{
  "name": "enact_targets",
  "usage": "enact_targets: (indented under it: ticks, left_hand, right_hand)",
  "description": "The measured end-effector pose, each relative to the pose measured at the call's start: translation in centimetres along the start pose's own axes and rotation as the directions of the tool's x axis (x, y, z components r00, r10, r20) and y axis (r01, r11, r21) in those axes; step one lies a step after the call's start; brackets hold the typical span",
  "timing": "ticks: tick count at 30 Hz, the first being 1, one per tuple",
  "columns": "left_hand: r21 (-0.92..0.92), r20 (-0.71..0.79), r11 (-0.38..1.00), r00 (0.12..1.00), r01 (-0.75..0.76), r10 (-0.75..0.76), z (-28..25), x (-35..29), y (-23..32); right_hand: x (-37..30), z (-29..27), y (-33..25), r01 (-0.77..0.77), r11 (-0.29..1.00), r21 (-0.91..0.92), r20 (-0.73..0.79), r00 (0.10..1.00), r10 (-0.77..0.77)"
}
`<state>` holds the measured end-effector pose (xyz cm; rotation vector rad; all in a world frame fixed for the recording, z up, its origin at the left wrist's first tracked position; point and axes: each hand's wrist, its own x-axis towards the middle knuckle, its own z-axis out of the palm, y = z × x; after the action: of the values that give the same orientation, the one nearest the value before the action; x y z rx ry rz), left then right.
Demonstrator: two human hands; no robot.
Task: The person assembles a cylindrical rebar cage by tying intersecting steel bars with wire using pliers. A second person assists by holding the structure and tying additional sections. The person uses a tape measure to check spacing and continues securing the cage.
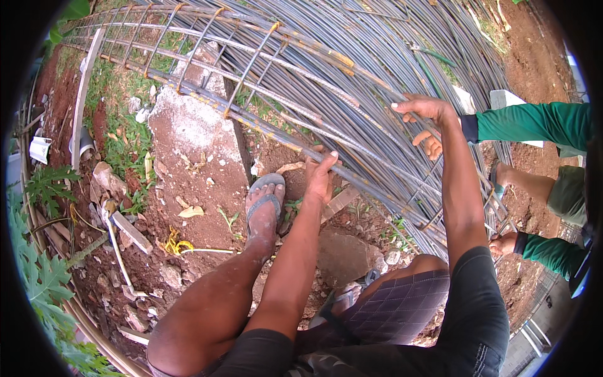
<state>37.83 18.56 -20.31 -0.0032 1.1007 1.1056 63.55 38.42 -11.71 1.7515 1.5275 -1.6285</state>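
Seen from the head camera looking down, a rebar cage (264,129) slants with its long axis from ten o'clock to four o'clock. The left hand (319,180), nearer the cage's far ten-o'clock end, has its fingers wrapped round the lower bar. At two o'clock from it, the right hand (431,108) curls at the upper bar; I cannot tell whether its fingers grip. No writing is readable.

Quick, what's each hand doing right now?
Left hand: closed, holding the near long bar of the rebar cage.
Right hand: looks closed on the cage's far long bar; its grip is partly hidden.
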Motion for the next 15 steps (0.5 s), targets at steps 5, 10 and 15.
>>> enact_targets:
  ticks: [5, 10, 15]
  left_hand:
    - [-0.034, 0.013, 0.999, 0.999, 0.042, -0.042, 0.1, 0.3, 0.0]
    - [-0.035, -0.004, 0.997, 0.997, 0.071, -0.071, -1.2, 0.5, -0.9]
    - [-0.007, 0.033, 0.993, 0.992, 0.12, -0.119, 0.5, -0.6, -1.8]
  right_hand:
    - [0.4, -0.6, 2.9, 0.179, 0.944, 0.278, -0.18, 0.975, -0.132]
    - [-1.4, 7.0, -2.7, 0.201, 0.887, -0.415, -0.726, 0.514, -0.456]
    - [1.6, 12.3, -1.3, 0.043, 0.72, -0.692, -0.67, 0.332, -0.664]
